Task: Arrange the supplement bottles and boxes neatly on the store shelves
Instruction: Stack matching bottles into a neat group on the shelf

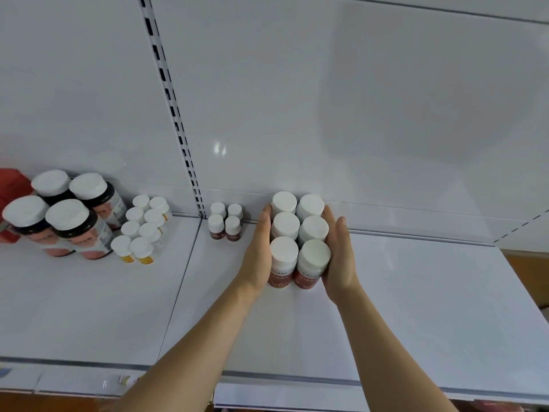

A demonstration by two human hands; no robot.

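Label print on the two front red-labelled bottles (279,278) is too blurred to read, and the four bottles behind them show little but caps. The left hand (258,248) and right hand (338,251) cover the block's outer sides. A red box (12,185) at far left is cut off by the frame edge. Tags on the shelf's front rail (127,379) are too small to make out.
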